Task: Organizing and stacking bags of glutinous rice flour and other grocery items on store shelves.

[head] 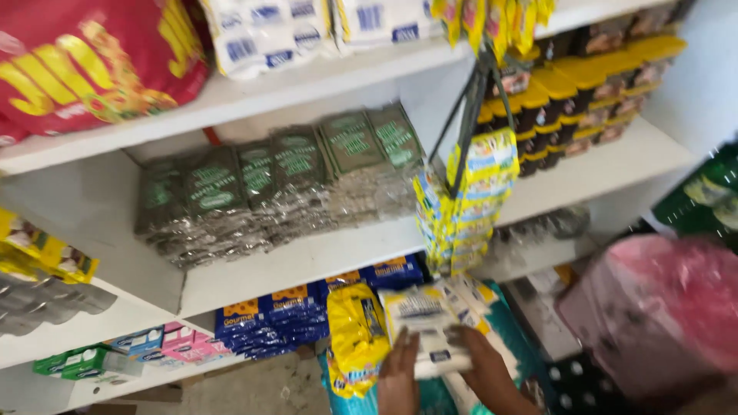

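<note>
The person is standing at white painted shelves (323, 261) stacked with soft, crinkly packaged goods, and the whole view is blurring with motion. Both hands are working low in the middle of the view on a small stack of white packets (427, 327), flat rectangular pouches with dark blue printing and a slightly glossy plastic skin. The left hand (398, 380) is pressing against the stack's lower left edge, fingers pointing up along the face of the packets. The right hand (486, 367) is wrapping around the stack's right side, its fingers (461, 338) curling over the front; both hands are closing on the stack, though the blur is hiding exactly how tightly. The stack is sitting between the two hands, tilting a little to the left, in front of the lowest shelf. Just left of it a puffy yellow bag (356, 334) is hanging, shiny and wrinkled. Above, a strip of yellow sachets (465, 204) is dangling from a dark wire hanger. Dark green foil packs (277, 180) are lying in rows on the middle shelf, and blue pouches (307, 311) are lining the shelf below.
</note>
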